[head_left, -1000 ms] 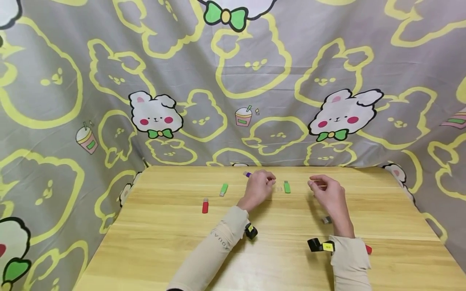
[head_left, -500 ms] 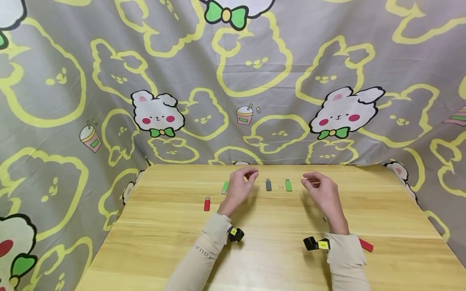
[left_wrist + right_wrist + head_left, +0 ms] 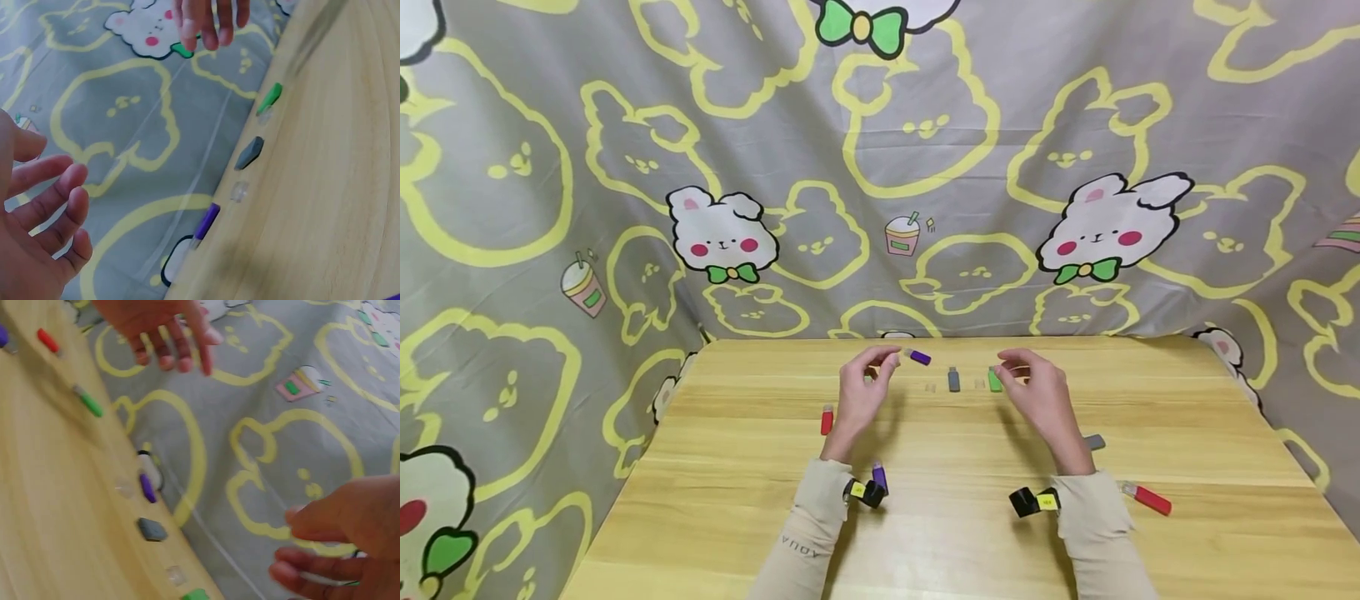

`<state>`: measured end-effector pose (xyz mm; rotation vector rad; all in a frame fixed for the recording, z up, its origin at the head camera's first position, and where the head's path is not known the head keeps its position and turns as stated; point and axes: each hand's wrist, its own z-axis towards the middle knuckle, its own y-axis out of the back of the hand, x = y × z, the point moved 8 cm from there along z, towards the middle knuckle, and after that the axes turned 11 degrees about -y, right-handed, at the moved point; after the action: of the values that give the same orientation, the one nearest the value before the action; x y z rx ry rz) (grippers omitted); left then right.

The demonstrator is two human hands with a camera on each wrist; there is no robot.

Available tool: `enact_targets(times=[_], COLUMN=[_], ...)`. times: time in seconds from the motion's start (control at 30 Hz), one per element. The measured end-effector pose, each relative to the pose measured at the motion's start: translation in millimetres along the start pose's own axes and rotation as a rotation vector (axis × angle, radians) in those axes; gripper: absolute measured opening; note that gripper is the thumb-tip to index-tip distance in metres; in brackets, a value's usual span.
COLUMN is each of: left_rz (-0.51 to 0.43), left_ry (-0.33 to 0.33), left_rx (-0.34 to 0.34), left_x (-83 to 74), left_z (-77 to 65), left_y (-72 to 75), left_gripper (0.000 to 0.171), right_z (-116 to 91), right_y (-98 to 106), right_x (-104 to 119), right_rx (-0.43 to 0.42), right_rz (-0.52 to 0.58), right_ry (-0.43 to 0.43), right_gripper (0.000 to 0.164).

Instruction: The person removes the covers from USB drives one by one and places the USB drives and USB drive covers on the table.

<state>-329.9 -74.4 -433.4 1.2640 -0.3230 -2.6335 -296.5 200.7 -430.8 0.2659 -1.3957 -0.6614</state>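
Note:
My left hand hovers over the table's back part, fingers loosely bent, holding nothing. Just right of its fingertips lies a purple USB stick. Further right stand out a grey USB stick and a green USB stick, with two small clear caps near them. My right hand is raised, its fingertips overlapping the green stick in the head view; the right wrist view shows thumb and fingers apart with nothing between. Another green USB stick is mostly hidden behind my left hand in the head view.
A red USB stick lies left of my left hand, and a second purple one beside that wrist. Right of my right forearm are another grey stick and another red one. A patterned curtain hangs behind the table.
My left hand has moved left, uncovering the grey stick, a clear cap and the purple stick. The right hand has shifted left toward the green stick, and more of the right-side sticks shows.

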Motion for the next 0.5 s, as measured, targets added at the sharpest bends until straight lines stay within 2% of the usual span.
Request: enact_targets(times=[0.23,0.4,0.5], left_rz=[-0.03,-0.04,-0.053], left_ry=[-0.035,-0.032,-0.018], left_rx=[-0.049,-0.056,-0.038], left_x=[-6.5,-17.0,-30.1], left_z=[3.2,7.0,8.8], left_y=[17.7,26.7,32.7], left_gripper=[0.021,0.023,0.025], right_z=[10.2,22.7,30.8], right_y=[-23.7,-47.7,-66.0], right_x=[15.9,24.3,29.4], right_rx=[0.002,0.084,0.14], right_rz=[-0.002,-0.042,-0.076], right_ry=[0.105,0.128,0.143], right_gripper=[0.026,0.03,0.031])
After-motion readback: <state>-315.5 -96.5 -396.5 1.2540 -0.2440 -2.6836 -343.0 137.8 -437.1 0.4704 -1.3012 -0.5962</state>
